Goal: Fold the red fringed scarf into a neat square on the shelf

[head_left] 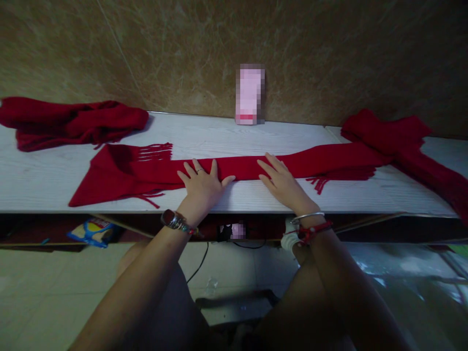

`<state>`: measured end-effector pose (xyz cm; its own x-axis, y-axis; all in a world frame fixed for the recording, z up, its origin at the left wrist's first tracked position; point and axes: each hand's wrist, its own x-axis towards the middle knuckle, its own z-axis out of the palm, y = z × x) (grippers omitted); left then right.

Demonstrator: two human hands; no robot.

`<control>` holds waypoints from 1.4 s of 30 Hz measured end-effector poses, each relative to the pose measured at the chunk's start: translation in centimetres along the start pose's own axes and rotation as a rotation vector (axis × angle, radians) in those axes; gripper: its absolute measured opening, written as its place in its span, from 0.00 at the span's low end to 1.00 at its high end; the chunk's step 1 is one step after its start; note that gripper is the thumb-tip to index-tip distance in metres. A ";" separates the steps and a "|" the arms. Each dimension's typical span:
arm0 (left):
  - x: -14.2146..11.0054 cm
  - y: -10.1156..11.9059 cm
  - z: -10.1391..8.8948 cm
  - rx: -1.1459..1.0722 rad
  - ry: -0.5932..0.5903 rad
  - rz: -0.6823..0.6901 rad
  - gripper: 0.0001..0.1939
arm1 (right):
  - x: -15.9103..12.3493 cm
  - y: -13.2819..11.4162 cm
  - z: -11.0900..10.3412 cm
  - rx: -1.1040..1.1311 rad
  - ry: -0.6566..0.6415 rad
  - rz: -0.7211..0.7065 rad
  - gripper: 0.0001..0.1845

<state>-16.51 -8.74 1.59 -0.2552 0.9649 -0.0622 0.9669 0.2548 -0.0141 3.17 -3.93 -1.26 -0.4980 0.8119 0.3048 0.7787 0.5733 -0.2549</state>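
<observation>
A long red fringed scarf [244, 168] lies stretched lengthwise along the white wood-grain tabletop [204, 134], its fringes showing near both ends. My left hand [204, 183] rests on the middle of it, fingers spread, with a ring on one finger. A little to the right, my right hand [283, 183] lies on the same scarf with its fingers stretched out. Both palms face down, and neither hand grips the cloth. The scarf's left end is turned over into a slanting corner.
Bundled red cloth [73, 124] lies at the far left, and another red cloth heap [387, 134] touches the scarf's right end. A pink box-like object [249, 95], blurred, stands against the brown wall [183, 58]. Below the tabletop sits a blue packet [94, 231].
</observation>
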 end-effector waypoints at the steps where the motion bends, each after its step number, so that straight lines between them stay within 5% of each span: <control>1: 0.0 0.1 0.0 -0.002 0.020 -0.010 0.40 | 0.2 -0.2 0.2 0.011 -0.036 -0.030 0.25; 5: 0.1 0.0 0.0 -0.007 0.060 0.097 0.38 | 0.6 -0.4 0.5 0.031 -0.149 -0.059 0.25; 9: 0.5 -0.8 0.2 -0.028 -0.071 0.278 0.36 | 0.1 0.4 0.1 0.028 -0.137 -0.014 0.25; 16: 0.6 -1.9 0.3 -0.013 -0.131 0.270 0.35 | -1.5 3.6 -0.6 -0.031 -0.071 0.135 0.25; 20: 0.4 -1.8 0.1 -0.056 -0.056 0.288 0.32 | -1.5 3.4 -0.9 -0.044 -0.048 0.127 0.25; 25: 0.8 -0.9 -0.1 -0.074 0.090 0.498 0.27 | 0.0 0.1 -0.1 -0.006 -0.042 0.007 0.26; 33: 1.6 -0.2 0.7 -0.050 -0.054 0.436 0.28 | 1.7 -2.9 0.6 -0.070 -0.158 0.112 0.26; 42: 1.3 -1.3 -0.3 -0.051 -0.158 0.331 0.27 | -1.0 3.1 -1.1 -0.173 -0.037 0.326 0.25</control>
<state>-18.12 -7.80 1.78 0.0788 0.9748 -0.2085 0.9946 -0.0628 0.0823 6.51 -3.15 -1.32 -0.2241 0.9541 0.1987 0.9503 0.2591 -0.1728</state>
